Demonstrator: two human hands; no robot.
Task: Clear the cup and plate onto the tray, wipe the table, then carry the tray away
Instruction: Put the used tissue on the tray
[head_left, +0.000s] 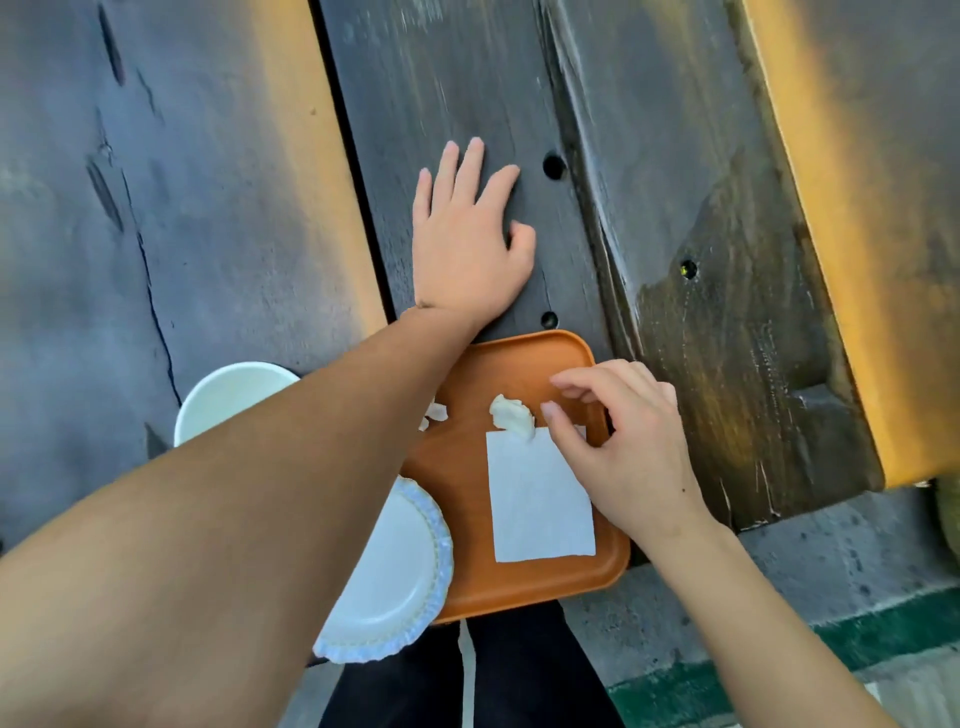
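right hand (631, 447): fingers loosely curled over flat napkin (540, 499), pinch unclear | napkin: long axis toward tray's far edge | tray (467, 467): table's near edge, holds plate (389, 582) | left hand (470, 239): spread flat on table (493, 93) | cup (228, 400): left of tray

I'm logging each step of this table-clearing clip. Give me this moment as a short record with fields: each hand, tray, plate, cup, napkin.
left hand: flat on the dark wooden table, fingers spread, beyond the tray
right hand: fingers loosely curled over the tray's right side, at the crumpled tissue; a grip is not clear
tray: orange, at the table's near edge
plate: white paper, overhanging the tray's left edge
cup: white, left of the tray, partly hidden by the left forearm
napkin: flat white square on the tray
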